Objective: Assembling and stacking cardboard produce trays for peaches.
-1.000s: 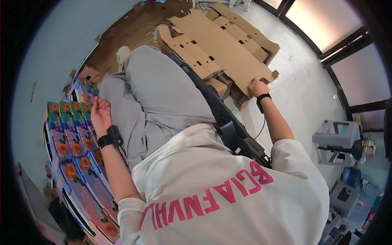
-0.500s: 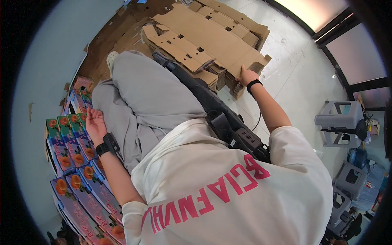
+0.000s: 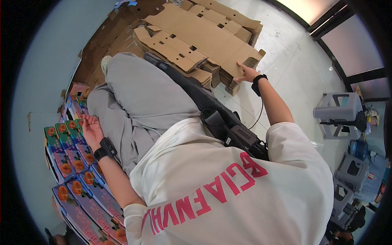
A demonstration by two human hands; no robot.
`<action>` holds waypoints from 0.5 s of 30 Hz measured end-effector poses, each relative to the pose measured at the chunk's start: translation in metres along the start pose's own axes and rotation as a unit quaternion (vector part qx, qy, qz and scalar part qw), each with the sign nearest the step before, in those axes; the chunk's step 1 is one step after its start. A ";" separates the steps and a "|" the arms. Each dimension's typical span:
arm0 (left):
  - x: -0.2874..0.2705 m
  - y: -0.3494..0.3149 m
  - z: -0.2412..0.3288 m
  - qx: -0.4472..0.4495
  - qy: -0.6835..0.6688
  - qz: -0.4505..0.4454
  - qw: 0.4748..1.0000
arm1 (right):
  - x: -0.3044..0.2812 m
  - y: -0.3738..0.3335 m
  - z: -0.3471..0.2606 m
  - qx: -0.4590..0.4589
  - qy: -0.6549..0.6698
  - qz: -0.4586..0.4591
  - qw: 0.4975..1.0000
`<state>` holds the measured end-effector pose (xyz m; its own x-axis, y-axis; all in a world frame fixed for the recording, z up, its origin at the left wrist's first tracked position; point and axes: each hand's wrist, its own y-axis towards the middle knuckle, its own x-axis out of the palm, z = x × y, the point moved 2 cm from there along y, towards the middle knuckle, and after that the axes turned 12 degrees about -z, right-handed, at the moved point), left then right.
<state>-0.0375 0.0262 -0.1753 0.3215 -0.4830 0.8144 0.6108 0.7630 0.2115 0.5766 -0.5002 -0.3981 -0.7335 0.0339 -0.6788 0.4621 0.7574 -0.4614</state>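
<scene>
My right hand (image 3: pixel 247 74) is at the near right corner of a stack of flat, die-cut brown cardboard blanks (image 3: pixel 212 36). Its thumb and index finger are spread apart against the cardboard; the other fingers show poorly. Palm up, my left hand (image 3: pixel 92 130) rests beside my grey-trousered thigh with loosely bent fingers and nothing in it. Close by it stand rows of colourful printed boxes (image 3: pixel 77 151) with orange fruit pictures. Both wrists wear black bands.
A black bag (image 3: pixel 212 98) with a device and cable lies along my right side. Grey plastic stools (image 3: pixel 337 108) stand at the right on the tiled floor. A pale wall (image 3: pixel 45 81) runs along the left, with brown cardboard sheeting (image 3: pixel 110 36) at the far left.
The view has shifted slightly. My right hand stays at the stack's corner, its thumb and index finger now further apart. My left hand's fingers look a little less curled.
</scene>
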 end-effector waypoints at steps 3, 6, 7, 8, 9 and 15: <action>-0.001 -0.002 0.002 0.009 0.008 0.015 1.000 | 0.008 -0.007 -0.011 0.021 -0.066 -0.003 0.998; 0.001 -0.002 0.001 -0.018 -0.031 -0.040 0.999 | 0.009 -0.013 -0.031 0.098 -0.081 -0.006 0.992; 0.002 -0.002 0.001 -0.030 -0.010 -0.045 0.998 | 0.006 -0.014 -0.037 0.121 -0.101 -0.021 0.987; 0.001 -0.002 0.001 -0.022 0.007 -0.027 0.999 | 0.005 -0.016 -0.042 0.143 -0.124 -0.023 0.982; 0.001 -0.002 0.001 -0.007 0.009 -0.021 1.000 | 0.004 -0.016 -0.047 0.145 -0.121 -0.035 0.981; -0.004 -0.002 0.002 0.004 -0.017 -0.009 1.000 | 0.006 -0.013 -0.056 0.147 -0.131 -0.024 0.980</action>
<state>-0.0413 0.0277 -0.1775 0.2858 -0.4819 0.8283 0.6111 0.7575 0.2298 0.5376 -0.4734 -0.3641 -0.6216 -0.1951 -0.7586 0.5823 0.5327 -0.6141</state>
